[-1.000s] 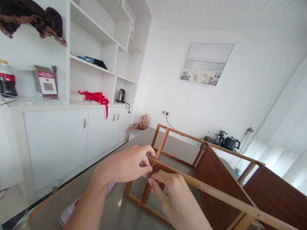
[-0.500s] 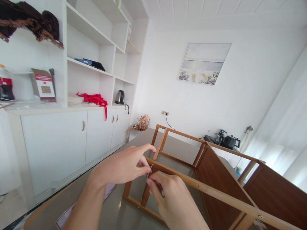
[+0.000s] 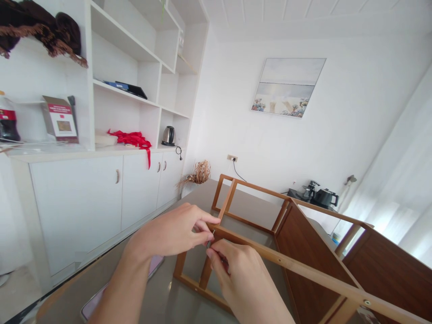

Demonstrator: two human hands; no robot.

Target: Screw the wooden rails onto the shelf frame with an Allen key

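Observation:
A brown wooden frame [image 3: 249, 241] with slats and dark panels lies on the grey table [image 3: 189, 202]. At the corner of its near rail, my left hand [image 3: 175, 229] pinches around a thin metal rod [image 3: 213, 232], thumb and fingers together. Its index fingertip touches the wood by the crossbar [image 3: 227, 200]. Just below and to the right, my right hand [image 3: 236, 270] is closed, thumb against index finger, on the lower end of the same rod. The fingers cover most of the rod, and its exact kind is hidden.
A phone [image 3: 91, 306] lies partly under my left forearm. White cabinets [image 3: 77, 211] run along the left, with an electric kettle [image 3: 168, 136] and red cloth [image 3: 133, 139] on the shelves. Dried stalks [image 3: 202, 172] stand beyond the table. A black kettle [image 3: 326, 198] sits at the back right.
My left index finger has come down from a raised, bent position onto the wood at the corner. My right hand has barely shifted, and the frame stays in place.

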